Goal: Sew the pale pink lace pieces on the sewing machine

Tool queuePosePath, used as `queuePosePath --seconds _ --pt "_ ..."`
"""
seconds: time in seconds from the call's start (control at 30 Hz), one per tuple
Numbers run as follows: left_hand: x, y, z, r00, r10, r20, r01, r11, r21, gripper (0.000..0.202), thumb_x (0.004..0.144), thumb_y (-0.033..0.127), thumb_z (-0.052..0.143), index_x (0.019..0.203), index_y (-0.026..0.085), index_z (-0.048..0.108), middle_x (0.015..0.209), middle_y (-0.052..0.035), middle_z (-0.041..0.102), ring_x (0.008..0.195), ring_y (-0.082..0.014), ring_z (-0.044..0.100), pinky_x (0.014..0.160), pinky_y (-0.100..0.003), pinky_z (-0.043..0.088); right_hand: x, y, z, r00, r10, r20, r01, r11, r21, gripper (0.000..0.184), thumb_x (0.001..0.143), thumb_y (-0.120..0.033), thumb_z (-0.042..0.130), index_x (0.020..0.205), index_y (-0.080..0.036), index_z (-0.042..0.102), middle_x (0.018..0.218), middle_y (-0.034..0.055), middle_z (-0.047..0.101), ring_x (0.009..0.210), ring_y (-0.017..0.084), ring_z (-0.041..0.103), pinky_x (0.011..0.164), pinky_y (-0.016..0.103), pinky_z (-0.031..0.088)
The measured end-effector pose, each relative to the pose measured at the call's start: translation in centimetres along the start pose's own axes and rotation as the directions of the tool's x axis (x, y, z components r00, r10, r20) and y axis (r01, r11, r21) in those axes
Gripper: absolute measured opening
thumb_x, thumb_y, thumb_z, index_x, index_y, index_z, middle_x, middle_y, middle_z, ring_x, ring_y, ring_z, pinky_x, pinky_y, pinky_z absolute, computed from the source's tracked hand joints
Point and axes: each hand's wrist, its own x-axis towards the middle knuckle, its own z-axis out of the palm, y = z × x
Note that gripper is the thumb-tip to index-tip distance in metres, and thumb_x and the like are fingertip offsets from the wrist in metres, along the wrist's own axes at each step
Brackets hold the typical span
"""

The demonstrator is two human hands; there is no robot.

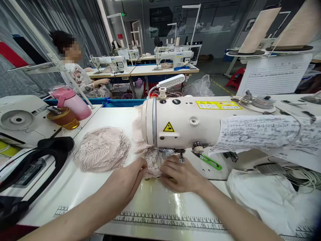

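Pale pink lace fabric (pixel 152 164) lies under the head of the white sewing machine (pixel 185 117), partly hidden behind it. My left hand (pixel 130 175) is closed in a pinch on the lace's near left edge. On the right side of the same lace, my right hand (pixel 179 174) has its bent fingers pressed together at its edge, close beside the needle area. The machine head and my fingers hide the stitching point. Left of my hands rests a round heap of pink lace (pixel 101 149) with loose threads.
Green thread snips (pixel 209 161) lie right of the needle area. White cloth (pixel 260 197) is bunched at the right. A brown-lidded jar (pixel 64 118) and pink jug (pixel 72 102) stand at left, behind a black curved object (pixel 56 167). A co-worker (pixel 77 75) sits beyond.
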Motion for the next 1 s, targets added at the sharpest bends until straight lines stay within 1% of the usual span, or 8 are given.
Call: queuePosePath --seconds 0.17,0.27,0.4,0.53,0.77,0.83,0.93,1.0 --pt "2.5 -0.3 0.5 0.979 0.099 0.179 -0.095 0.995 -0.033 0.014 0.091 0.032 0.055 0.100 0.022 0.051 0.073 0.0029 0.064 0.061 -0.0164 0.063 0.051 -0.024 0.037 0.2 0.1 -0.4 1.000 -0.001 0.022 0.001 1.000 -0.002 0.019 0.089 -0.016 0.042 0.083 -0.018 0.060 0.072 0.0023 0.062 0.077 0.016 0.056 0.069 0.029 0.045" --pt "3.3 -0.5 2.0 0.947 0.199 0.252 -0.204 0.979 -0.007 0.005 0.086 0.021 0.060 0.087 0.021 0.055 0.073 0.0030 0.064 0.063 -0.0150 0.062 0.052 -0.024 0.036 0.3 0.1 -0.4 0.999 -0.019 0.026 0.018 0.999 0.028 0.020 0.088 -0.016 0.040 0.078 -0.018 0.058 0.071 0.0017 0.060 0.076 0.015 0.055 0.069 0.029 0.045" --pt "3.2 -1.0 4.0 0.940 0.326 0.106 -0.327 0.945 -0.007 0.027 0.098 0.022 0.043 0.074 0.019 0.054 0.062 0.0027 0.058 0.053 -0.0110 0.055 0.050 -0.023 0.034 0.0 0.5 0.1 1.000 0.001 0.031 -0.002 0.999 0.047 0.019 0.091 -0.029 0.048 0.083 -0.017 0.060 0.076 0.0026 0.063 0.080 0.017 0.057 0.070 0.030 0.046" --pt "2.7 -1.6 5.0 0.894 0.443 -0.067 -0.439 0.896 0.065 0.032 0.101 0.025 0.039 0.073 0.018 0.055 0.056 0.0029 0.054 0.047 -0.0102 0.049 0.048 -0.025 0.032 -0.3 0.8 0.2 1.000 -0.021 0.015 0.021 1.000 -0.006 0.015 0.088 -0.019 0.047 0.084 -0.018 0.062 0.080 0.0012 0.067 0.081 0.015 0.057 0.075 0.031 0.048" --pt "2.4 -2.3 6.2 0.859 0.505 -0.087 -0.485 0.855 0.183 0.013 0.095 0.018 0.049 0.085 0.016 0.058 0.068 0.0007 0.058 0.057 -0.0144 0.053 0.052 -0.028 0.038 -0.1 0.5 -0.7 0.996 -0.050 -0.067 0.049 0.999 -0.017 0.015 0.081 -0.011 0.049 0.081 -0.020 0.061 0.082 -0.0021 0.069 0.083 0.013 0.061 0.082 0.029 0.051" --pt "2.4 -2.5 6.6 0.839 0.532 -0.115 -0.506 0.840 0.195 0.012 0.093 0.012 0.049 0.087 0.016 0.058 0.069 0.0002 0.058 0.059 -0.0152 0.052 0.052 -0.029 0.038 -0.1 0.6 -0.6 0.997 -0.051 -0.057 0.051 0.999 0.008 0.010 0.084 -0.018 0.053 0.089 -0.018 0.062 0.091 0.0007 0.071 0.088 0.015 0.063 0.080 0.030 0.052" --pt "2.3 -2.6 6.8 0.823 0.550 -0.141 -0.522 0.831 0.191 0.011 0.092 0.010 0.050 0.087 0.015 0.058 0.069 -0.0005 0.059 0.059 -0.0159 0.051 0.052 -0.029 0.038 -0.3 0.8 -0.3 0.997 -0.021 0.068 0.021 1.000 -0.012 0.033 0.090 -0.043 0.055 0.107 -0.016 0.061 0.112 0.0073 0.069 0.098 0.020 0.063 0.077 0.033 0.052" --pt "2.3 -2.6 6.7 0.817 0.556 -0.152 -0.528 0.828 0.192 0.011 0.092 0.008 0.049 0.089 0.014 0.058 0.071 -0.0013 0.061 0.059 -0.0160 0.051 0.053 -0.029 0.038 -0.4 0.8 -0.1 0.993 -0.012 0.114 0.017 0.999 -0.038 0.031 0.092 -0.043 0.053 0.108 -0.017 0.062 0.117 0.0073 0.068 0.102 0.021 0.063 0.082 0.036 0.052"
